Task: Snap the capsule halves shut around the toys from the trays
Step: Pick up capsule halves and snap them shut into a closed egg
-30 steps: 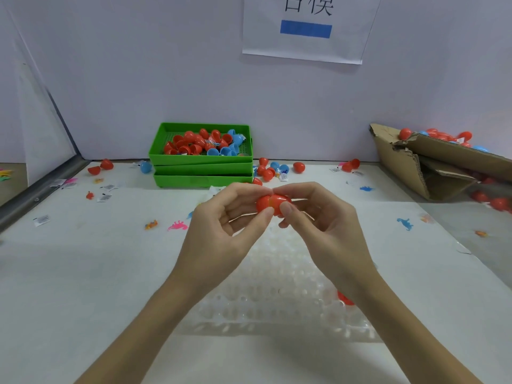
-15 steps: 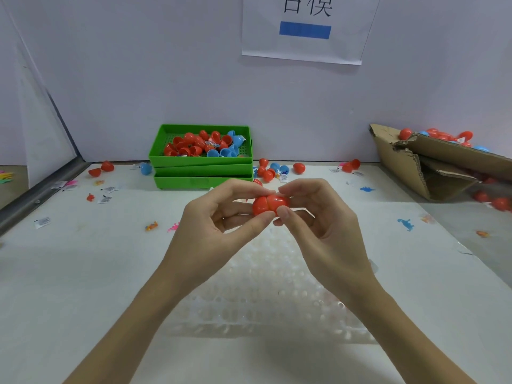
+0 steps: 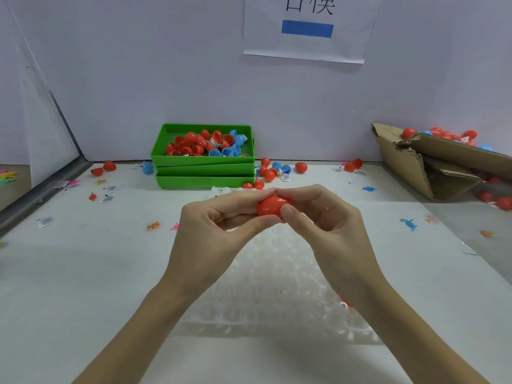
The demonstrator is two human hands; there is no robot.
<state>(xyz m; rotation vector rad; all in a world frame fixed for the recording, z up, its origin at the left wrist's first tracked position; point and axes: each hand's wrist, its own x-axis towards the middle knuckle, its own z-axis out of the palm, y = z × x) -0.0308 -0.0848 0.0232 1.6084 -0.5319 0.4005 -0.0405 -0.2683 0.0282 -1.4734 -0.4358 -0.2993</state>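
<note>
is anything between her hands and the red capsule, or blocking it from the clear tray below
Nothing visible. The left hand and right hand both pinch the red capsule directly, and only open air separates it from the clear tray beneath.

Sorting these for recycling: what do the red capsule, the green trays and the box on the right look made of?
Red capsule: likely hard plastic, glossy, with highlights on its surface. Green trays: moulded plastic, smooth, with a perforated floor. Box: brown corrugated cardboard, its fluted torn edge showing.
</note>
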